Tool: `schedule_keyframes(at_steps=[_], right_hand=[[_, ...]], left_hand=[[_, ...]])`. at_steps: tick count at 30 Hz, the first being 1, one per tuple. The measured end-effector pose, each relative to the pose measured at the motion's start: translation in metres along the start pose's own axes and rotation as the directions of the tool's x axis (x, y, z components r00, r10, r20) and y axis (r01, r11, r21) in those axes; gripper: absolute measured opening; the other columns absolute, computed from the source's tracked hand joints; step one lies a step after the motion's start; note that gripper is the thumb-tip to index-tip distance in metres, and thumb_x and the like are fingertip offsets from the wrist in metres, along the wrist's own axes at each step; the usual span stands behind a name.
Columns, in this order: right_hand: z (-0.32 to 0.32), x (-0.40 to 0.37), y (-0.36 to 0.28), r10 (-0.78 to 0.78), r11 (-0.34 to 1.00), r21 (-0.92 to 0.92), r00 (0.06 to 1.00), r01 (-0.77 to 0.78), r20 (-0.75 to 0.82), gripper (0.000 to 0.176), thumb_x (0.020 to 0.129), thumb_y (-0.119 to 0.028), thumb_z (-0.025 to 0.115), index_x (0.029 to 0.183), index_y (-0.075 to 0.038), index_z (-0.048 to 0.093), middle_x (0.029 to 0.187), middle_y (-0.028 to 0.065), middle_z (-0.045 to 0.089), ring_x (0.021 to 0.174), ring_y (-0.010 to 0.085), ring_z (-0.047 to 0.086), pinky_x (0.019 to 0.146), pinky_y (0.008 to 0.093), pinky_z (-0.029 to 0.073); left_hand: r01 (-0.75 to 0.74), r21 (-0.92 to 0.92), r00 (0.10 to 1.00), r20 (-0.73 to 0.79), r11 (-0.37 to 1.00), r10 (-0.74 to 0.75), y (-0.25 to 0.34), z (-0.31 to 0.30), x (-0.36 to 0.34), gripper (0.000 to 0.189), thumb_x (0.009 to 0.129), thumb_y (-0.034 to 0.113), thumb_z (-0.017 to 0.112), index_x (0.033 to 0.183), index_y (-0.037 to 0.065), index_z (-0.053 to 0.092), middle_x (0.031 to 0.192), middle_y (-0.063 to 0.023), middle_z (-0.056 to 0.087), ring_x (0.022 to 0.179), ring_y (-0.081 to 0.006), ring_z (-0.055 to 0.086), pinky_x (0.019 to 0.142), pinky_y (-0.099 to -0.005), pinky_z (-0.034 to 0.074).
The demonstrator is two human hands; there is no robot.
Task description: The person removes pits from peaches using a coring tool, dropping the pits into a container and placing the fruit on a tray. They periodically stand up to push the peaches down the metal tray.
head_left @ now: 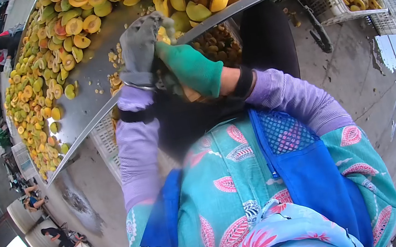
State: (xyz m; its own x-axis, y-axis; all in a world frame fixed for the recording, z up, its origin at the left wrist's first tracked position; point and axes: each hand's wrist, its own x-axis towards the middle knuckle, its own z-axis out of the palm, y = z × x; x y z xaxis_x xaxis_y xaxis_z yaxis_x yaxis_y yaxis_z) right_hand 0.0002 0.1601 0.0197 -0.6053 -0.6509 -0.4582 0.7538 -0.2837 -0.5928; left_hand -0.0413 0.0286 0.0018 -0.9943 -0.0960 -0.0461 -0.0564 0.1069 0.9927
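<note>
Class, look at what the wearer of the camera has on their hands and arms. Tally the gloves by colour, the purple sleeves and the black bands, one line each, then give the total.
Grey glove: 1
Green glove: 1
Purple sleeves: 2
Black bands: 2
Total: 6

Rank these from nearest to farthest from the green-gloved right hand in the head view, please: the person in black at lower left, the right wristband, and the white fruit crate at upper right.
1. Right wristband: on the same arm as the green-gloved right hand.
2. White fruit crate: off to the right.
3. Person in black: in the background, lower left.
</note>
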Motion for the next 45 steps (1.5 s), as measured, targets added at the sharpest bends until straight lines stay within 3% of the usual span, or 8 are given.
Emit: schedule_keyframes(at_steps=[3, 6, 14, 26, 32, 37, 42, 45], right_hand=[[0.006, -0.012, 0.004, -0.014, 0.999, 0.04, 0.997, 0.017, -0.073, 0.042, 0.095, -0.051, 0.045, 0.081, -0.013, 0.056, 0.06, 0.0017, 0.048, 0.041, 0.0158, 0.046, 0.034, 0.0287, 0.034], [0.005, -0.007, -0.014, 0.033, 0.992, 0.125, 0.999, -0.029, -0.031, 0.04, 0.093, -0.049, 0.049, 0.08, -0.012, 0.057, 0.06, 0.0019, 0.05, 0.044, 0.0169, 0.048, 0.037, 0.0313, 0.037], [-0.006, 0.003, -0.032, 0.023, 0.997, 0.07, 0.999, -0.026, 0.045, 0.049, 0.092, -0.062, 0.042, 0.078, -0.017, 0.054, 0.054, -0.0025, 0.047, 0.042, 0.0087, 0.04, 0.037, 0.0253, 0.034], [0.014, -0.036, -0.036, -0.04, 0.989, -0.14, 0.999, 0.038, -0.01, 0.059, 0.09, -0.068, 0.038, 0.066, -0.015, 0.048, 0.05, -0.0001, 0.044, 0.036, 0.0128, 0.04, 0.032, 0.028, 0.032], [-0.06, 0.002, -0.045, -0.202, 0.249, -0.931, 0.955, 0.266, 0.219, 0.069, 0.092, -0.066, 0.037, 0.095, 0.0, 0.06, 0.07, 0.0087, 0.06, 0.067, 0.0229, 0.057, 0.061, 0.033, 0.047], [-0.012, -0.002, -0.001, -0.306, 0.8, -0.569, 0.945, 0.19, -0.115, 0.06, 0.095, -0.059, 0.033, 0.108, -0.005, 0.056, 0.072, 0.011, 0.059, 0.064, 0.023, 0.056, 0.058, 0.0356, 0.048], [0.006, -0.042, -0.042, -0.093, 0.587, -0.809, 0.995, 0.023, -0.039, 0.056, 0.096, -0.057, 0.031, 0.092, -0.008, 0.058, 0.063, 0.0048, 0.056, 0.049, 0.0179, 0.051, 0.044, 0.0352, 0.044], [-0.011, -0.003, -0.008, -0.233, 0.955, -0.13, 0.946, 0.267, 0.227, 0.04, 0.097, -0.045, 0.043, 0.084, -0.01, 0.059, 0.065, 0.0011, 0.058, 0.053, 0.0141, 0.052, 0.047, 0.03, 0.043]], left_hand=[[0.179, 0.199, 0.95, 0.218, 0.963, -0.222, 0.028, -0.001, 0.008, 0.023, 0.091, 0.016, 0.056, 0.104, -0.002, 0.061, 0.082, -0.0114, 0.066, 0.066, -0.0174, 0.062, 0.06, -0.0297, 0.053], [-0.495, 0.536, 0.86, 0.416, 0.684, 0.297, 0.033, -0.017, -0.006, 0.02, 0.091, 0.016, 0.053, 0.101, 0.001, 0.06, 0.089, -0.0121, 0.066, 0.074, -0.0187, 0.063, 0.065, -0.0328, 0.053], [0.039, -0.403, 0.999, -0.016, 0.914, -0.049, 0.033, 0.03, 0.028, 0.025, 0.094, 0.019, 0.043, 0.08, 0.002, 0.056, 0.068, -0.0115, 0.059, 0.052, -0.0194, 0.055, 0.047, -0.031, 0.046], [-0.044, -0.303, 0.993, 0.095, 0.952, 0.076, 0.042, 0.015, 0.009, 0.018, 0.09, 0.015, 0.052, 0.082, 0.001, 0.06, 0.079, -0.01, 0.063, 0.066, -0.0202, 0.061, 0.057, -0.0303, 0.048], [-0.774, 0.371, 0.632, 0.411, 0.513, 0.657, 0.052, 0.01, -0.039, 0.011, 0.079, 0.008, 0.056, 0.087, 0.004, 0.062, 0.081, -0.0091, 0.064, 0.073, -0.0225, 0.061, 0.071, -0.0338, 0.048], [-0.215, -0.416, 0.976, -0.109, 0.884, 0.186, 0.031, 0.041, -0.031, 0.016, 0.088, 0.014, 0.05, 0.086, 0.003, 0.06, 0.075, -0.0068, 0.058, 0.067, -0.0158, 0.057, 0.06, -0.0279, 0.046], [-0.356, 0.27, 0.889, 0.391, 0.895, 0.236, 0.041, 0.001, 0.002, 0.015, 0.083, 0.01, 0.052, 0.076, 0.001, 0.061, 0.064, -0.0046, 0.058, 0.057, -0.0147, 0.055, 0.057, -0.0272, 0.047], [-0.779, 0.468, 0.625, 0.533, 0.417, 0.57, 0.031, -0.007, 0.008, 0.019, 0.085, 0.018, 0.052, 0.087, 0.002, 0.062, 0.079, -0.009, 0.065, 0.072, -0.0162, 0.062, 0.068, -0.0311, 0.049]])
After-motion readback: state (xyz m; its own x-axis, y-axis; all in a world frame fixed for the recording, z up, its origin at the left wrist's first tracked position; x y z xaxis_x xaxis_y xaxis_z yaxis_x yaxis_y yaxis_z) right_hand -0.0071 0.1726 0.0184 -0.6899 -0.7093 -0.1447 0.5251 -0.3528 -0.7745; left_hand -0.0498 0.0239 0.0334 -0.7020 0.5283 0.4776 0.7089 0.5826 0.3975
